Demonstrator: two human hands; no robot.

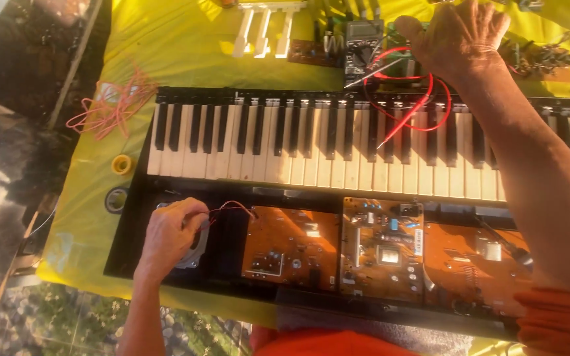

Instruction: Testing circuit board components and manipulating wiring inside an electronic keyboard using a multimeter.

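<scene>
An opened electronic keyboard (311, 142) lies on a yellow cloth, its orange circuit boards (380, 247) bare along the near side. My left hand (173, 234) pinches thin red wires (232, 207) beside a round speaker (196, 254) at the left end of the case. My right hand (460, 36) reaches over the keys and rests on a grey multimeter (364, 43) at the far side. The meter's red test leads (410, 109) trail across the keys. Whether the right hand grips anything is unclear.
Loose white keys (262, 29) and small circuit boards (311, 53) lie at the back. A tangle of pink wire (113, 105) lies at the left, with a yellow tape roll (122, 164) and a black tape roll (116, 199). The table edge is near the left.
</scene>
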